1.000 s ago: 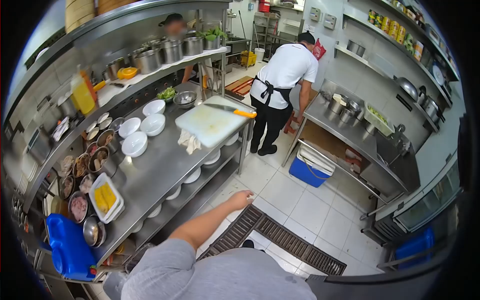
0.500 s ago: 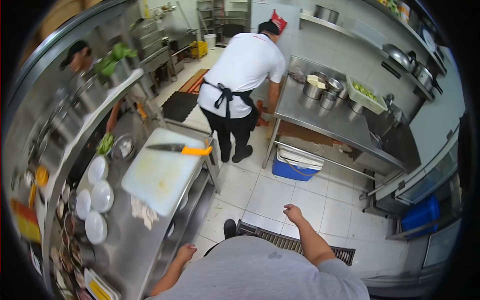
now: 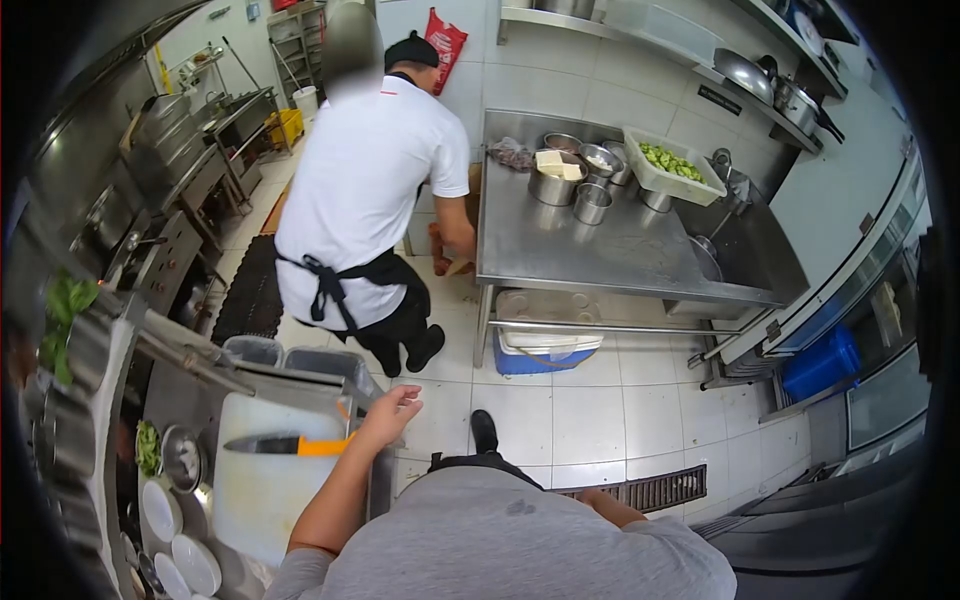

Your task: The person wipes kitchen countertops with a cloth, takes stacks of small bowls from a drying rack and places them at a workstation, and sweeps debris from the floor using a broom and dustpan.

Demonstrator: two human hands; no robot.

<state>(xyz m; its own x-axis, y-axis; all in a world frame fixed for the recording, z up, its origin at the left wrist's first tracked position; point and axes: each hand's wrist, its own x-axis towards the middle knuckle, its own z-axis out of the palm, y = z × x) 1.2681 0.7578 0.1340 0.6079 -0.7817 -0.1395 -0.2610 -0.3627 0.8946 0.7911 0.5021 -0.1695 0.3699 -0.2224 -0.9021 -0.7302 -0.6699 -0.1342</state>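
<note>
My left hand (image 3: pixel 392 412) reaches forward with nothing in it, its fingers loosely stretched. It is just beyond the right edge of a white cutting board (image 3: pixel 260 510). On that board lies a knife with an orange handle (image 3: pixel 322 446) and a dark blade pointing left; my forearm passes close to the handle's end. My right forearm (image 3: pixel 612 508) is partly visible beside my grey shirt, but the hand itself is hidden behind my body.
Ahead, a person in a white shirt (image 3: pixel 375 190) bends toward the floor. A steel table (image 3: pixel 630 255) at the right bears metal pots and a tub of chopped green vegetables (image 3: pixel 675 172). A blue-and-white cooler (image 3: pixel 545 350) sits beneath. White bowls (image 3: pixel 196 563) stand at the left.
My view has turned and moved forward, nearer the bending person. My left hand has come forward and up past the board, while my right hand has dropped back out of sight.
</note>
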